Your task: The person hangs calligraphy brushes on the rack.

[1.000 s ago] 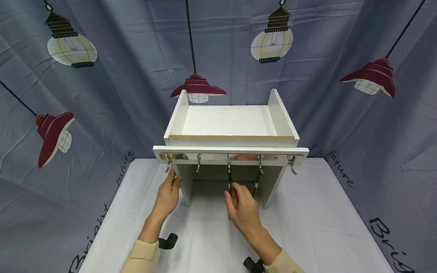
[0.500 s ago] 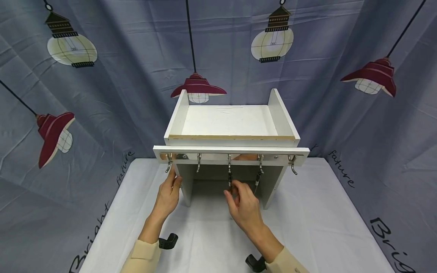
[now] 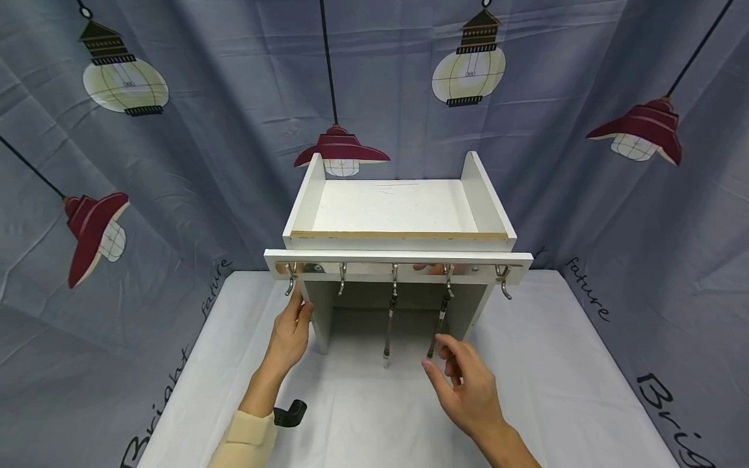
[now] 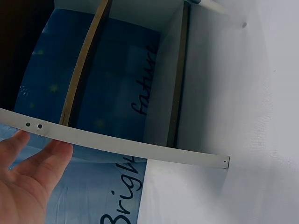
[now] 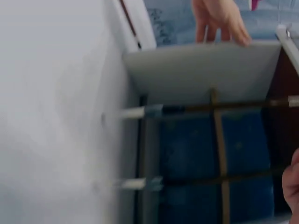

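Observation:
A white wooden shelf unit point(image 3: 404, 244) stands on the white-covered table, with a row of several metal hooks along its front rail. From the middle hook point(image 3: 394, 276) hangs what looks like a thin paintbrush point(image 3: 389, 328), pale tip down. A second similar paintbrush point(image 3: 440, 324) hangs slightly slanted from the hook to its right. My left hand point(image 3: 290, 331) touches the left side panel point(image 4: 121, 145) with extended fingers. My right hand point(image 3: 468, 383) is by the second paintbrush's lower end, fingers loosely bent; no grip shows. In the right wrist view, that hand point(image 5: 292, 182) is mostly cut off.
On top of the unit is a shallow tray point(image 3: 400, 236) with raised sides. Below the rail the unit is hollow, its front open. A grey-blue curtain point(image 3: 228, 162) with printed lamps hangs behind. The white tablecloth point(image 3: 363, 422) spreads in front.
My right hand has come away from the middle paintbrush and moved right and towards me, beside the second one. Both paintbrushes hang in view. The left hand has stayed in place.

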### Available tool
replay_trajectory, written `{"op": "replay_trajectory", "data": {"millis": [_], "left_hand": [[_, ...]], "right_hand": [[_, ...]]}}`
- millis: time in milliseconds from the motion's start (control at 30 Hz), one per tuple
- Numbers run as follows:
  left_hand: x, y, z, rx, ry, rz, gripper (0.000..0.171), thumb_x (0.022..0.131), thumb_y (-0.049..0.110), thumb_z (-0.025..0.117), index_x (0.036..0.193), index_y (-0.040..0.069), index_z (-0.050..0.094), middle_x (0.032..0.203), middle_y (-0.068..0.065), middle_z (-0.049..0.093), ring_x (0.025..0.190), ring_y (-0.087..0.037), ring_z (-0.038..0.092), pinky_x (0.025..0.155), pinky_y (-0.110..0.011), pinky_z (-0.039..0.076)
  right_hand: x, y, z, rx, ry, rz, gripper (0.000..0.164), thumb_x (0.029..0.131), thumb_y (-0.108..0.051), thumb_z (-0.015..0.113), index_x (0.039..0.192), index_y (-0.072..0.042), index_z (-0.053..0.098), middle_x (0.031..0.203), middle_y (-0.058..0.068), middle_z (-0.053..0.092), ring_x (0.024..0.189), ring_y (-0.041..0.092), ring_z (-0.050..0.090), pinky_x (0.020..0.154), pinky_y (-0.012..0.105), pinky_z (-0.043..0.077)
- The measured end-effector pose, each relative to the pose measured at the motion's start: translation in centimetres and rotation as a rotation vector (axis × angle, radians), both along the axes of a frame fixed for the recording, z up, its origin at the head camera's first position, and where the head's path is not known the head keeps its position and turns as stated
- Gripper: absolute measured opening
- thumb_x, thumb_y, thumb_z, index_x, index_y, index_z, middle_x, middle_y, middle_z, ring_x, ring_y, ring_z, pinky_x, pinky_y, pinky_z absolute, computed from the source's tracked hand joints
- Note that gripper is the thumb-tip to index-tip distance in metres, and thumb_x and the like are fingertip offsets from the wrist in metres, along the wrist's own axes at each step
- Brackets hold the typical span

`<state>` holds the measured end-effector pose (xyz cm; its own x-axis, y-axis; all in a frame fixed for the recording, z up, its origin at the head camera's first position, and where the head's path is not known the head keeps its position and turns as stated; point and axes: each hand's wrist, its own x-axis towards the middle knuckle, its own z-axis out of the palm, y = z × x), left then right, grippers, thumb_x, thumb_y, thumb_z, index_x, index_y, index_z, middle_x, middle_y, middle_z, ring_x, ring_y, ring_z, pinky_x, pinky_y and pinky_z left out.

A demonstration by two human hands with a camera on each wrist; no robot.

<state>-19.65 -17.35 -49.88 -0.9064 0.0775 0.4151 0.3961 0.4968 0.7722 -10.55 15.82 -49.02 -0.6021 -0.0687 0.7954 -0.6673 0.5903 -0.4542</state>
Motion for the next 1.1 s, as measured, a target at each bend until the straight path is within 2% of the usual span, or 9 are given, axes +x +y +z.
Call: {"op": "replay_trajectory", "data": {"millis": [133, 233, 333, 367, 533, 633, 767, 933, 1100], "left_hand": [[0.1, 0.0, 0.0, 0.002, -0.006, -0.003, 0.06, 0.111, 0.021, 0.047, 0.166, 0.018, 0.022, 0.159, -0.024, 0.043, 0.138, -0.045, 0.051, 0.102, -0.061, 0.052], [0.1, 0.0, 0.0, 0.001, -0.017, 0.006, 0.06, 0.111, 0.022, 0.047, 0.166, 0.019, 0.022, 0.158, -0.024, 0.044, 0.138, -0.044, 0.052, 0.102, -0.061, 0.052], [0.1, 0.0, 0.0, -0.001, -0.025, 0.014, 0.06, 0.111, 0.023, 0.047, 0.166, 0.021, 0.022, 0.157, -0.024, 0.046, 0.138, -0.043, 0.052, 0.103, -0.061, 0.052], [0.1, 0.0, -0.1, -0.001, -0.024, 0.014, 0.06, 0.111, 0.023, 0.047, 0.166, 0.02, 0.022, 0.157, -0.025, 0.046, 0.138, -0.044, 0.052, 0.103, -0.061, 0.052], [0.2, 0.0, 0.1, 0.003, -0.029, 0.016, 0.061, 0.111, 0.024, 0.047, 0.166, 0.019, 0.021, 0.157, -0.025, 0.044, 0.138, -0.044, 0.052, 0.103, -0.061, 0.051], [0.1, 0.0, 0.2, -0.003, -0.03, 0.021, 0.061, 0.111, 0.024, 0.047, 0.166, 0.021, 0.022, 0.156, -0.025, 0.047, 0.136, -0.044, 0.054, 0.103, -0.061, 0.052], [0.1, 0.0, 0.2, -0.009, -0.026, 0.02, 0.061, 0.111, 0.023, 0.048, 0.166, 0.022, 0.022, 0.155, -0.025, 0.048, 0.135, -0.044, 0.055, 0.101, -0.062, 0.052], [0.0, 0.0, 0.0, -0.018, -0.03, 0.016, 0.061, 0.111, 0.024, 0.046, 0.166, 0.024, 0.02, 0.157, -0.022, 0.047, 0.137, -0.044, 0.053, 0.102, -0.062, 0.052], [0.0, 0.0, 0.1, -0.015, -0.026, 0.014, 0.062, 0.111, 0.024, 0.047, 0.166, 0.027, 0.02, 0.156, -0.023, 0.048, 0.136, -0.044, 0.055, 0.101, -0.062, 0.053]], "right_hand": [[0.3, 2.6, -1.4, -0.05, -0.001, -0.012, 0.048, 0.101, -0.04, 0.068, 0.121, 0.004, 0.068, 0.09, 0.004, 0.062, 0.069, 0.003, 0.047, 0.051, 0.012, 0.039], [0.3, 4.3, -2.1, -0.109, -0.005, -0.062, 0.037, 0.091, -0.015, 0.08, 0.118, 0.006, 0.069, 0.089, 0.009, 0.062, 0.074, 0.002, 0.049, 0.052, 0.016, 0.04], [0.2, 5.7, -2.3, -0.143, -0.036, -0.135, 0.045, 0.075, 0.007, 0.083, 0.118, 0.006, 0.069, 0.089, 0.012, 0.061, 0.078, 0.001, 0.051, 0.055, 0.015, 0.042], [0.1, 6.1, -2.2, -0.146, -0.052, -0.163, 0.048, 0.073, 0.01, 0.082, 0.119, 0.006, 0.069, 0.09, 0.012, 0.061, 0.081, -0.001, 0.051, 0.057, 0.014, 0.043], [-0.8, 7.6, -1.6, -0.155, -0.142, -0.272, 0.051, 0.079, 0.007, 0.08, 0.128, 0.003, 0.068, 0.101, 0.016, 0.063, 0.092, -0.005, 0.052, 0.071, 0.007, 0.042], [-1.5, 8.2, -1.2, -0.171, -0.161, -0.288, 0.055, 0.082, 0.006, 0.078, 0.135, 0.002, 0.064, 0.112, 0.02, 0.064, 0.103, -0.006, 0.052, 0.077, 0.005, 0.042], [-2.6, 8.6, -1.0, -0.194, -0.194, -0.251, 0.063, 0.085, 0.006, 0.076, 0.144, -0.003, 0.058, 0.13, 0.019, 0.063, 0.115, -0.006, 0.054, 0.084, 0.003, 0.044], [-3.6, 8.5, -1.0, -0.199, -0.33, -0.195, 0.07, 0.093, -0.001, 0.073, 0.157, -0.015, 0.046, 0.154, 0.011, 0.054, 0.13, -0.008, 0.053, 0.095, 0.002, 0.043], [-4.3, 7.8, -0.9, -0.189, -0.382, -0.131, 0.071, 0.097, -0.002, 0.069, 0.161, -0.015, 0.038, 0.16, 0.012, 0.047, 0.134, -0.01, 0.049, 0.099, 0.002, 0.043]]}}
